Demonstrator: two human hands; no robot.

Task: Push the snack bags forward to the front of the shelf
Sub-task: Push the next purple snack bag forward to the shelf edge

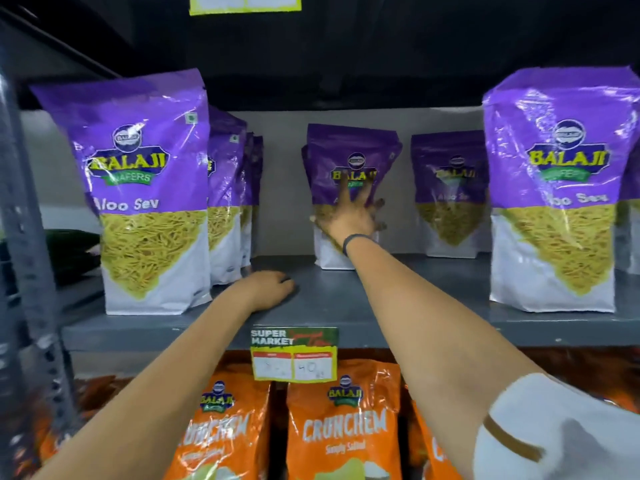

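Purple and white Aloo Sev snack bags stand upright on a grey shelf [346,306]. One bag [149,188] is at the front left, with several more lined up behind it. Another bag [554,188] stands at the front right. Far back in the middle is a bag [349,150], and my right hand [353,216] lies spread across its front, fingers apart, touching it. A further bag [450,192] stands at the back, right of it. My left hand [270,289] rests curled, knuckles up, on the shelf surface near the front, holding nothing.
A price tag [294,355] hangs from the shelf's front edge. Orange Crunchem bags [343,427] fill the shelf below. A grey perforated upright post [27,220] stands at the left. The dark underside of the upper shelf is close above the bags.
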